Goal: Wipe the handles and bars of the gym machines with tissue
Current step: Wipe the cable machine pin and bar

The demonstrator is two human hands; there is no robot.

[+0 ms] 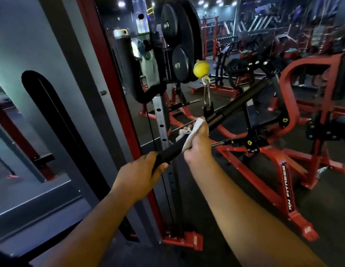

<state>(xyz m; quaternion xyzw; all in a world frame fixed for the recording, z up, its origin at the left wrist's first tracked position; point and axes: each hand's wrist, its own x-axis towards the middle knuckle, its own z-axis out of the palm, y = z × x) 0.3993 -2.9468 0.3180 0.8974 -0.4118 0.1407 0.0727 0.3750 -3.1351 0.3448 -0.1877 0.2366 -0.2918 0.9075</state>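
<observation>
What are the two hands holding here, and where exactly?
The left hand grips the bar by its near black end grip. The right hand holds a white tissue wrapped around the bar's middle.

I count two hands: my left hand (pixel 142 171) and my right hand (pixel 198 145). Between them runs one black bar (pixel 243 106), gripped at its near end by the left. Under my right hand there is one white tissue (pixel 189 132). Just above that hand hang one metal carabiner (pixel 207 92) and one yellow ball (pixel 201 69). Higher still, up and left of the ball, I can make out two round black pulley discs (pixel 180 28); any others behind them are hidden.
</observation>
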